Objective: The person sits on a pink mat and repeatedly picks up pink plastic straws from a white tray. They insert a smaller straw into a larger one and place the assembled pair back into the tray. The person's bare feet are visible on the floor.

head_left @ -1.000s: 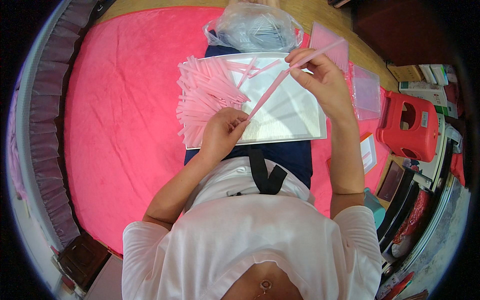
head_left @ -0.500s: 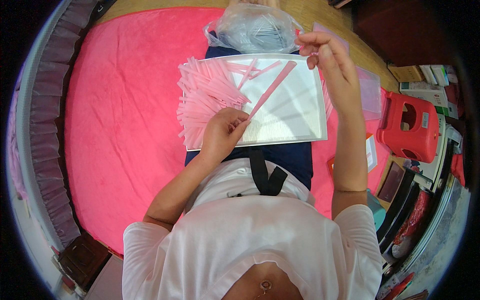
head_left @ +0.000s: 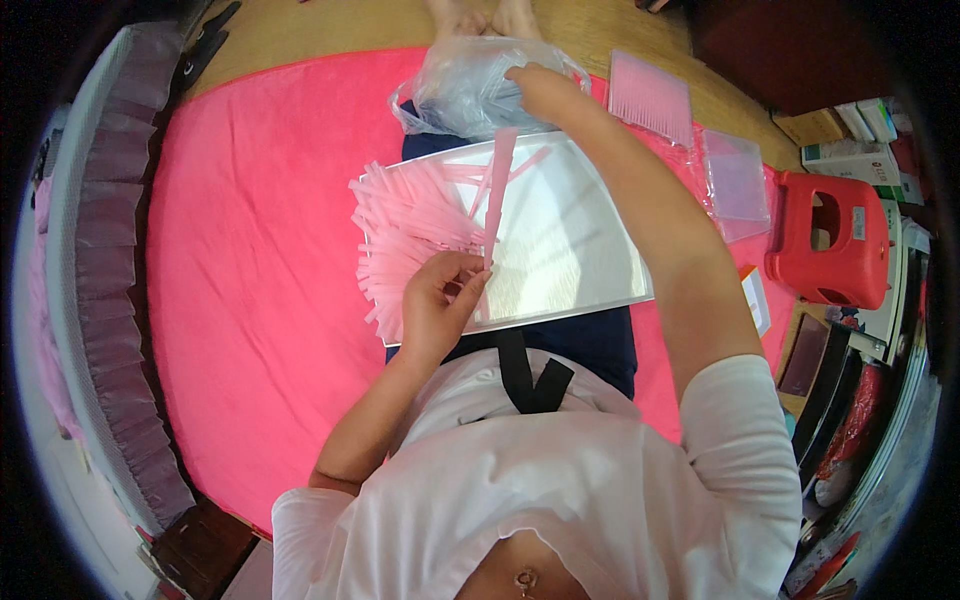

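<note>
My left hand point(head_left: 440, 300) pinches the narrow lower end of a slim pink plastic stick point(head_left: 498, 185), which widens toward its top and stands nearly upright over the white tray point(head_left: 570, 255). Many lighter pink plastic strips or tubes point(head_left: 405, 225) lie heaped on the tray's left side, beside that hand. A few loose ones rest near its far edge. My right hand point(head_left: 545, 92) is stretched forward to the clear plastic bag point(head_left: 455, 88), which holds greyish thin pieces. Most of its fingers are hidden there, so I cannot see whether they grip anything.
The tray rests on my lap over a pink blanket point(head_left: 250, 270). To the right lie a clear pack of pink strips point(head_left: 650, 95) and a translucent sheet point(head_left: 738, 180). A red plastic stool point(head_left: 835, 255) stands beyond, near boxes point(head_left: 850, 160). Bare feet point(head_left: 485, 18) show behind the bag.
My right hand has moved left, from beyond the tray's far right corner onto the plastic bag. The pink stick in my left hand has swung from leaning right to nearly upright. The view has shifted.
</note>
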Demonstrator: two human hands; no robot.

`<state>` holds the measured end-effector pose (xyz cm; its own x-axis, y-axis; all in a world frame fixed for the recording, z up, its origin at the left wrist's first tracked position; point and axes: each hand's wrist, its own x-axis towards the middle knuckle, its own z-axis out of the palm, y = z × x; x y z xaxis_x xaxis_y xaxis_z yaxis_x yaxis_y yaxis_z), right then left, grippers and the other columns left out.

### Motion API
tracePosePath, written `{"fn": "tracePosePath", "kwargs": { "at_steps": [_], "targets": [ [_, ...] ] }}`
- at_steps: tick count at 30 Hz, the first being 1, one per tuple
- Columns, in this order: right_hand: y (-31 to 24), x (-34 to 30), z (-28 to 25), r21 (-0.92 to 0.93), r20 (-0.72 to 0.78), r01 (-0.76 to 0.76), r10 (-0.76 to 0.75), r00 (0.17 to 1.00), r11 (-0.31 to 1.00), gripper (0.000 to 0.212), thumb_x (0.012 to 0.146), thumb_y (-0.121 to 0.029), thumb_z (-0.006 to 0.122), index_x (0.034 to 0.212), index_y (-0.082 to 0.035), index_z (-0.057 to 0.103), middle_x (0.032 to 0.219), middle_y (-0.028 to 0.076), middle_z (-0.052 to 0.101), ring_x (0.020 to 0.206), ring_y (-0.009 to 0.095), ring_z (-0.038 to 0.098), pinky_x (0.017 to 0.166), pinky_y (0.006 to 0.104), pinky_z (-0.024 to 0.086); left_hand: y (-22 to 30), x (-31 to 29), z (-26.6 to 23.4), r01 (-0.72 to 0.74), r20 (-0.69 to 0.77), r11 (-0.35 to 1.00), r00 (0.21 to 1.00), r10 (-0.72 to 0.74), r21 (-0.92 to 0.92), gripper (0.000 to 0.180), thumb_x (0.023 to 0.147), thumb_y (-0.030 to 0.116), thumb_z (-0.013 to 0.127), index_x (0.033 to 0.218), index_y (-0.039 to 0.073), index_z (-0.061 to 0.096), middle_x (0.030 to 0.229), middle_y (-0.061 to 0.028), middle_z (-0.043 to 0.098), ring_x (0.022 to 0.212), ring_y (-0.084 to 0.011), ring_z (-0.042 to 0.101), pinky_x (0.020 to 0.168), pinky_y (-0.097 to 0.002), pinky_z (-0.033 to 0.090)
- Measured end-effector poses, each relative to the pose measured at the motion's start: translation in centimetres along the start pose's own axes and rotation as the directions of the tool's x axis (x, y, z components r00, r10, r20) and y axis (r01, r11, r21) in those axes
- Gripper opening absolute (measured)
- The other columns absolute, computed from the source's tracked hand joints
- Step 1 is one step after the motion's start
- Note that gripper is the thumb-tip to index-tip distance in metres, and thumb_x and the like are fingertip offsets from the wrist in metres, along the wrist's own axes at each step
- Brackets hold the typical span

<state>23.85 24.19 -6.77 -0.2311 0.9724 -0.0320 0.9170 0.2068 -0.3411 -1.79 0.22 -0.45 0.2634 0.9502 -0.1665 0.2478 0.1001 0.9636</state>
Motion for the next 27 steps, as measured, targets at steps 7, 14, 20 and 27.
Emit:
{"fn": "tracePosePath", "kwargs": {
  "at_steps": [7,14,20,27],
  "targets": [
    [1.3,0.6,2.0,-0.184,0.071,0.039,-0.026,0.997,0.982,0.02,0.077,-0.011,0.068,0.096,-0.003,0.066,0.102,0.019,0.065,0.097,0.037,0.064,0.087,0.0449,0.051,0.1,0.5,0.2,0.013,0.014,0.998,1.0,-0.012,-0.054,0.01,0.09,0.0,0.067,0.099,-0.001,0.066,0.094,-0.0014,0.06,0.076,-0.0077,0.056,0.068,-0.0207,0.045],
    [-0.3,-1.5,-0.3,-0.137,-0.128,-0.046,0.028,0.991,0.989,0.019,0.082,-0.006,0.056,0.094,-0.005,0.071,0.105,0.018,0.067,0.095,0.035,0.066,0.081,0.0449,0.054,0.0,0.2,0.1,-0.009,0.003,1.0,1.0,0.009,-0.014,0.01,0.088,0.002,0.068,0.097,-0.001,0.067,0.09,-0.0031,0.061,0.073,-0.0084,0.056,0.062,-0.0213,0.045],
    [-1.0,-4.2,-4.4,0.455,-0.209,0.04,0.063,0.976,0.89,0.018,0.084,-0.007,0.059,0.098,-0.005,0.071,0.093,0.012,0.067,0.078,0.023,0.065,0.069,0.0348,0.052,0.2,0.1,0.1,-0.059,-0.029,0.998,0.998,0.059,0.016,0.011,0.086,0.003,0.069,0.095,-0.001,0.067,0.085,-0.0047,0.061,0.07,-0.0099,0.055,0.059,-0.0228,0.044],
    [-4.2,-11.1,-14.2,0.963,-0.081,0.046,0.124,0.989,0.265,0.019,0.09,-0.008,0.061,0.107,-0.004,0.066,0.078,-0.002,0.056,0.068,0.005,0.05,0.059,0.0196,0.042,0.2,-0.2,0.0,-0.092,-0.019,0.992,0.995,0.094,0.087,0.011,0.084,0.004,0.07,0.095,-0.001,0.067,0.083,-0.0067,0.061,0.068,-0.0127,0.056,0.058,-0.026,0.044]
  ]
}}
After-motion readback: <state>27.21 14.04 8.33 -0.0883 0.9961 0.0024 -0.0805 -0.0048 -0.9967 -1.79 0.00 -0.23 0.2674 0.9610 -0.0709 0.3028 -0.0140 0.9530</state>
